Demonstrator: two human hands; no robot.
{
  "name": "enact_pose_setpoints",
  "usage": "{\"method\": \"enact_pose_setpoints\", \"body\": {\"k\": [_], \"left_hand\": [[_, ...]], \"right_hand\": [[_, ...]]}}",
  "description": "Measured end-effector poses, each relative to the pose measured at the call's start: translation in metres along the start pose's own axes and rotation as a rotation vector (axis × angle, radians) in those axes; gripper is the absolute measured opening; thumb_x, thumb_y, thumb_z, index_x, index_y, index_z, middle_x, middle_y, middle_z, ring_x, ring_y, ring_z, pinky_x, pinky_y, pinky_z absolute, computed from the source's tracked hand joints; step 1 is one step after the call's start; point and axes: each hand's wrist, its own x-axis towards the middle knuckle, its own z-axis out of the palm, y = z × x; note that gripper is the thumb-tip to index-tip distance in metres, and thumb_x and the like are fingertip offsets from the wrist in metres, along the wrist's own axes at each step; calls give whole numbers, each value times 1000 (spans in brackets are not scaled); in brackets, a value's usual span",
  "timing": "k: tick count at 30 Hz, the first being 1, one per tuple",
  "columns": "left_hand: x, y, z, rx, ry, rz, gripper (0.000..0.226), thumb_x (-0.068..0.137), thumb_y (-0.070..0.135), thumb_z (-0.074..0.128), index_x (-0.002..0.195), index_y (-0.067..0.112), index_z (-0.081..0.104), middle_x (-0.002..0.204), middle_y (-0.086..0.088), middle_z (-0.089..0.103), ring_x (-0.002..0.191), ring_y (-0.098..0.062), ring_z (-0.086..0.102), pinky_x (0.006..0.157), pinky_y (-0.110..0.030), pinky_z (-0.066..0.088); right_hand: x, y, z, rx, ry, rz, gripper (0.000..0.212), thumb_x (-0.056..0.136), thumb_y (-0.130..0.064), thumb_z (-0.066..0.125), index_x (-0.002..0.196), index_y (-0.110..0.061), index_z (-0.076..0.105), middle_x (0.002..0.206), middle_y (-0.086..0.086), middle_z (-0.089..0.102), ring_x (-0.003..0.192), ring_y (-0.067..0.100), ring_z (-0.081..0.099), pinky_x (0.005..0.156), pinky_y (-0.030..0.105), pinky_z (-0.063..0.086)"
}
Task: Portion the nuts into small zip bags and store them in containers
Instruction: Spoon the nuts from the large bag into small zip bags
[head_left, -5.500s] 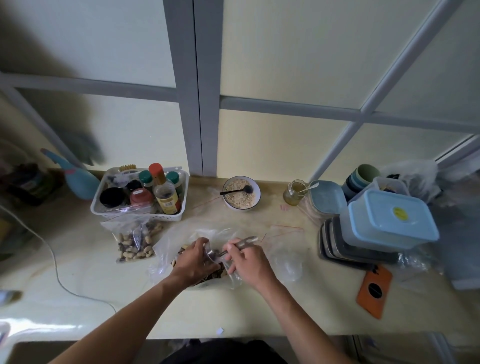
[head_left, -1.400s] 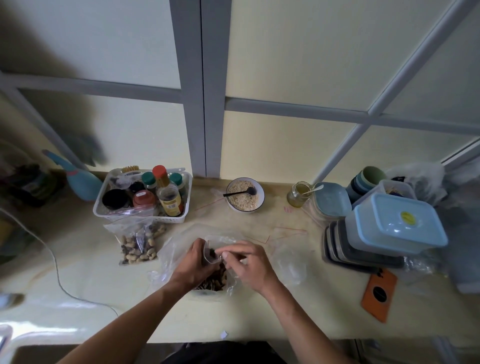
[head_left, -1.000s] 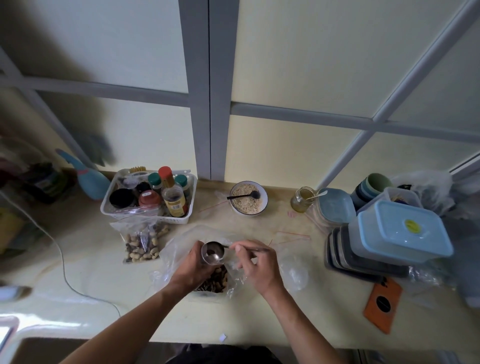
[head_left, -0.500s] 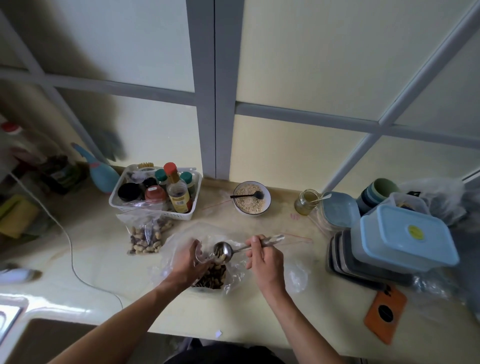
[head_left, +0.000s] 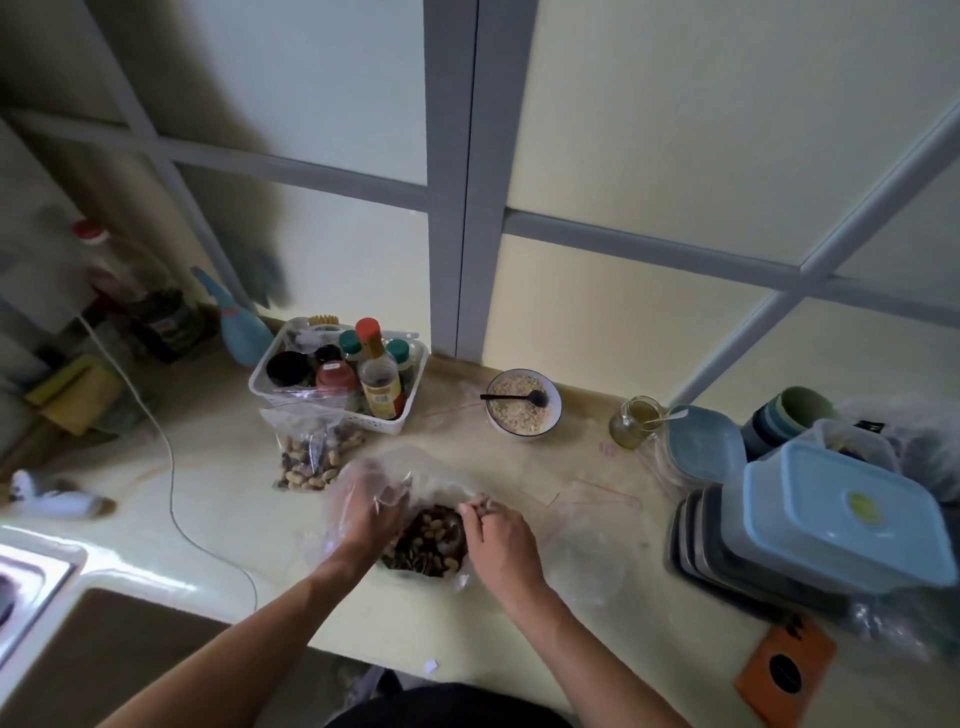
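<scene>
Scooping nuts from the large clear plastic bag (head_left: 415, 519).
Left hand (head_left: 371, 512) pinches its rim at 9 o'clock; right hand (head_left: 493, 530) curls inside, contents unclear; keep mouth wide.

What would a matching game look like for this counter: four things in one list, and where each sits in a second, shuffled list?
Things:
1. oats bowl
2. filled nut bag
3. orange card
4. blue-lidded container

Places:
A. atop the dark stacked trays
B. against the white basket's front
C. counter's near right edge
D. by the back wall, spoon inside

Pairs: 1-D, 2-B, 3-C, 4-A
</scene>
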Motion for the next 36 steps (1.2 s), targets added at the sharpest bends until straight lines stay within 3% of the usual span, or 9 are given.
{"method": "enact_pose_setpoints", "body": {"k": [5, 8, 11, 16, 18, 20, 24, 29, 36], "left_hand": [[10, 6, -5, 40, 107, -33, 39, 85, 61, 61, 102, 26, 57, 101, 0, 61, 92, -21, 60, 79, -38, 52], [14, 6, -5, 98, 129, -53, 46, 86, 62, 63, 109, 22, 59, 105, -2, 61, 95, -21, 58, 83, -40, 52], [17, 1, -1, 170, 125, -21, 43, 88, 51, 68, 103, 11, 66, 94, -4, 64, 82, -18, 58, 72, -30, 44], [23, -17, 5, 9, 46, 77, 45, 84, 16, 78, 123, 8, 59, 109, -3, 64, 105, -7, 53, 77, -3, 40], [22, -28, 1, 38, -163, 161, 61, 71, 43, 86, 127, 33, 63, 108, 14, 67, 122, 18, 42, 86, 0, 42], [28, -54, 9, 709, -151, 422, 70, 48, 63, 89, 114, 44, 72, 119, 10, 70, 123, 16, 49, 97, -30, 55], [29, -33, 12, 210, -325, 133, 121, 60, 101, 34, 124, 2, 64, 118, -8, 64, 122, -4, 51, 87, -5, 39], [36, -33, 14, 289, -114, 190, 55, 77, 55, 72, 99, 4, 67, 95, -15, 65, 89, -32, 60, 85, -50, 51], [42, -31, 7, 392, -318, 449, 52, 67, 28, 76, 112, 14, 56, 96, -12, 66, 81, -33, 65, 72, -36, 53]], "right_hand": [[-7, -35, 11, -304, -219, -284, 20, 71, -35, 86, 67, -26, 69, 73, -7, 60, 60, 11, 60, 40, 24, 44], [-3, -36, 34, -345, -240, -304, 16, 82, -40, 70, 78, -24, 70, 80, -5, 61, 64, 15, 64, 46, 31, 52], [6, -25, 34, -81, -158, -7, 59, 100, -52, 24, 93, -15, 69, 83, 10, 73, 73, 28, 71, 69, 39, 58], [3, 8, 24, 605, -182, 492, 32, 105, -31, 49, 92, -11, 70, 75, 4, 76, 54, 24, 72, 54, 24, 54], [1, 22, 29, 734, -199, 585, 30, 105, -28, 50, 96, -7, 70, 78, 8, 77, 54, 27, 71, 51, 24, 51], [-1, 28, 30, 813, -177, 640, 30, 106, -26, 50, 95, -6, 70, 76, 11, 76, 54, 27, 69, 51, 25, 51], [1, 33, 18, 814, -30, 654, 35, 104, -25, 50, 85, -8, 74, 65, 12, 71, 53, 25, 67, 57, 31, 57], [3, 32, -14, 724, 89, 597, 40, 104, -27, 49, 76, -12, 73, 61, 8, 70, 54, 23, 69, 68, 40, 60], [5, 12, -48, 637, 233, 563, 41, 104, -31, 48, 76, -12, 71, 58, 3, 67, 51, 16, 64, 55, 29, 54]]}}
